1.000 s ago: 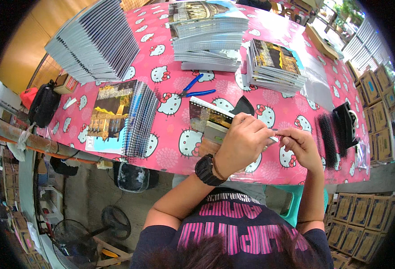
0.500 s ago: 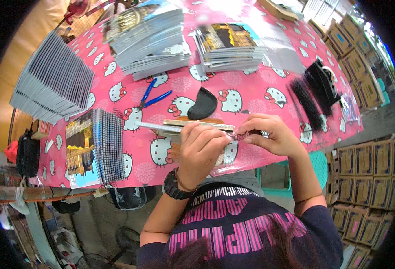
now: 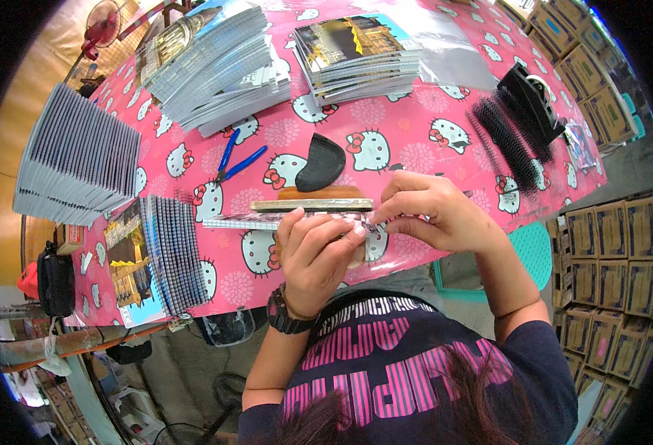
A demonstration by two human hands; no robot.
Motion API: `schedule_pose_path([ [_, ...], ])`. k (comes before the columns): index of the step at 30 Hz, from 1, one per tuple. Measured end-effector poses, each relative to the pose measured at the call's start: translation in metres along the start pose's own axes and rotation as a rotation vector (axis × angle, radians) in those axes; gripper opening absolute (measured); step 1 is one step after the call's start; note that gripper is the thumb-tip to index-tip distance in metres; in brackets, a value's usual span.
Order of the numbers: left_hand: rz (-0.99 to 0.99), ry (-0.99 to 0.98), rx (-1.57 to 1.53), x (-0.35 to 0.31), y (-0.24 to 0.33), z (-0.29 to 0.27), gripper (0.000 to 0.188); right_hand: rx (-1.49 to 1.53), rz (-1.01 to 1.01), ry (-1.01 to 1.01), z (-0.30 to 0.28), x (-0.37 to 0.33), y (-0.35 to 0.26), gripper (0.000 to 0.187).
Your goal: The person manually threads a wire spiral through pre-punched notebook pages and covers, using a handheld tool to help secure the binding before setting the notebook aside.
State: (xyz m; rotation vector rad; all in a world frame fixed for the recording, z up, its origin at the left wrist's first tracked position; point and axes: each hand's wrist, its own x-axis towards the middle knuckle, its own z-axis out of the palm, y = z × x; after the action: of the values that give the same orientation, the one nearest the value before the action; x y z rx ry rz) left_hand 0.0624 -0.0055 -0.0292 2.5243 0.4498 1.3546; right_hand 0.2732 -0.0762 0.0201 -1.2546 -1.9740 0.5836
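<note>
My left hand (image 3: 315,251), with a black watch on its wrist, is closed over a thin booklet (image 3: 239,222). Fingers and thumb press on its right part, and the left end sticks out past them. Just beyond lies a wooden block with a pale strip (image 3: 312,205) along it. At the booklet's right end, my right hand (image 3: 427,211) pinches with thumb and fingertips; what lies between them is too small to make out. A black wedge-shaped pad (image 3: 321,163) rests behind the block. Blue-handled pliers (image 3: 236,159) lie spread to its left.
Booklet stacks stand at the far left (image 3: 78,152), near left (image 3: 171,252), back (image 3: 211,70) and back middle (image 3: 358,63). Black binding coils (image 3: 506,141) lie beside a black tape dispenser (image 3: 530,104). Pink cloth (image 3: 415,159) covers the table. Cartons (image 3: 612,252) and a green stool (image 3: 528,256) are at right.
The view has shifted a little. The booklet and my left hand have come slightly nearer to me, away from the wooden block. My right hand stays pinched at the booklet's right end.
</note>
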Motion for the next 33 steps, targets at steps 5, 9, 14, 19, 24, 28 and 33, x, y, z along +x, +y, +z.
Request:
schedule_pose_path([
  [5,0.012,-0.007,-0.008,-0.002,0.000,-0.001,0.019,0.016,-0.017,-0.006,0.001,0.001,0.002,0.022],
  [9,0.015,-0.004,-0.002,-0.003,0.000,-0.001,0.020,0.019,-0.036,-0.065,-0.003,-0.001,0.000,0.021],
  [14,0.027,0.010,0.017,-0.006,-0.001,0.001,0.021,-0.043,-0.062,-0.011,0.002,-0.007,-0.001,0.021],
  [19,0.031,0.016,0.062,0.009,-0.004,0.003,0.019,-0.229,-0.045,0.009,0.002,-0.005,-0.006,0.023],
  [24,-0.017,-0.012,0.007,0.032,-0.006,0.009,0.015,-0.253,0.005,0.058,-0.001,-0.005,0.003,0.028],
  [28,-0.067,0.034,0.010,0.031,-0.002,0.015,0.016,-0.231,-0.046,0.226,0.006,-0.001,-0.002,0.036],
  [33,-0.107,-0.037,-0.030,0.035,0.006,0.011,0.017,-0.130,0.100,0.192,0.011,-0.005,-0.001,0.048],
])
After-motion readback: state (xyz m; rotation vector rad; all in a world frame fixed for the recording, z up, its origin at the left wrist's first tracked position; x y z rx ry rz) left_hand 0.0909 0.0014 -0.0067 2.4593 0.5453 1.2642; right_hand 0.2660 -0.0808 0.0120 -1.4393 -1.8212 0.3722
